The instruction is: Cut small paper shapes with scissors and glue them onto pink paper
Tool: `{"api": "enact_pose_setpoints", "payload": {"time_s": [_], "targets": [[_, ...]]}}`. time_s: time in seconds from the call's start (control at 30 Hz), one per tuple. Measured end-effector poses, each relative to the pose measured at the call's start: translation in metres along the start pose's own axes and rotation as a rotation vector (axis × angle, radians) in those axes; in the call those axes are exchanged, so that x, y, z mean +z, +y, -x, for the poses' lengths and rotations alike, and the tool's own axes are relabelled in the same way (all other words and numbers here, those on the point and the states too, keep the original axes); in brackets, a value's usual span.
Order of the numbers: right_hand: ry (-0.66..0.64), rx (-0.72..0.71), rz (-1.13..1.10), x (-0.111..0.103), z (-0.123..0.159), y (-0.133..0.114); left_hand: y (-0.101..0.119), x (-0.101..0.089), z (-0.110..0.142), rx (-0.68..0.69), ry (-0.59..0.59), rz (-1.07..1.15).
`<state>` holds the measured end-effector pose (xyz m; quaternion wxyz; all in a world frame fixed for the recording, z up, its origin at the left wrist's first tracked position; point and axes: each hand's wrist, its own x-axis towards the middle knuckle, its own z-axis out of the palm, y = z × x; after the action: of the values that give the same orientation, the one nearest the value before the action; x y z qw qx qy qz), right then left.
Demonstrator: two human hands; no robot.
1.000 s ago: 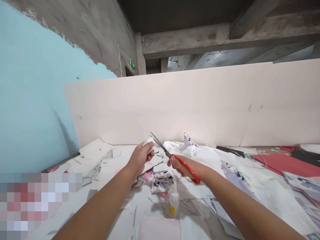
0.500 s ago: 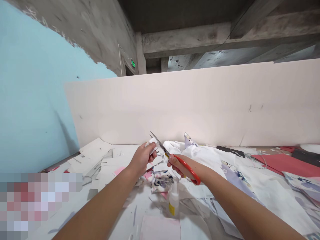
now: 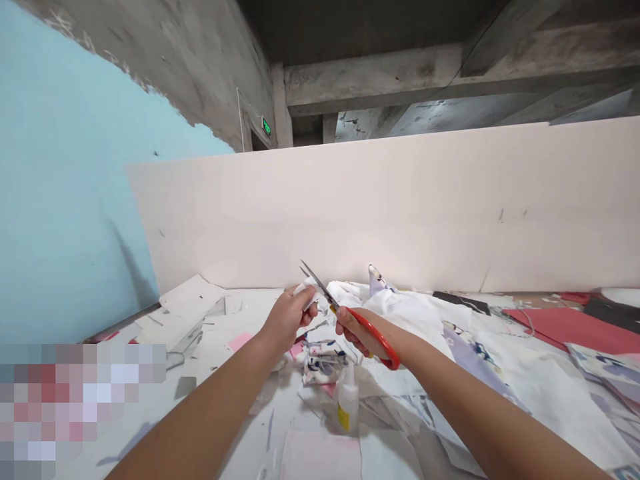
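Note:
My left hand (image 3: pixel 286 319) is closed on a small white paper scrap (image 3: pixel 304 288), held up above the table. My right hand (image 3: pixel 356 329) grips red-handled scissors (image 3: pixel 350 319), fingers through the handle loops. The metal blades point up and to the left and meet the scrap right beside my left fingertips. Under both hands lies a crumpled piece of patterned paper (image 3: pixel 323 360) with dark blue marks.
A small glue bottle (image 3: pixel 347 402) stands on the littered table (image 3: pixel 210 373) just below my hands. White paper sheets and cuttings (image 3: pixel 193 307) cover the left, patterned sheets (image 3: pixel 480 360) and red card (image 3: pixel 575 328) the right. A pale board (image 3: pixel 400 213) walls off the back.
My left hand has shifted a little right and up, bringing the scrap closer against the blades. The scissors have risen slightly. The table's litter has stayed put.

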<state>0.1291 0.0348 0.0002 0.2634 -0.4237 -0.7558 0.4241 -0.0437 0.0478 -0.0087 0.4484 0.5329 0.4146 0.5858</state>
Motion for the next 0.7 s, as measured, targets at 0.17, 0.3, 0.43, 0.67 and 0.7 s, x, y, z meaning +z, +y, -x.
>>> {"api": "enact_pose_setpoints", "payload": {"time_s": [0.17,0.3,0.43,0.67,0.7], "targets": [[0.014,0.004,0.007,0.001,-0.001,0.000,0.001,0.000,0.000,0.003,-0.008,-0.002],[0.023,0.014,0.020,0.002,0.001,-0.003,0.001,0.000,0.000,0.000,-0.006,-0.005],[0.028,0.018,0.034,0.002,0.003,-0.006,0.000,-0.001,-0.001,0.002,-0.001,-0.007],[0.046,0.019,0.067,0.004,0.007,-0.012,-0.001,0.000,-0.001,0.006,0.004,-0.001],[0.044,0.019,0.074,0.004,0.007,-0.012,0.000,0.000,-0.001,0.007,0.004,0.000]]}}
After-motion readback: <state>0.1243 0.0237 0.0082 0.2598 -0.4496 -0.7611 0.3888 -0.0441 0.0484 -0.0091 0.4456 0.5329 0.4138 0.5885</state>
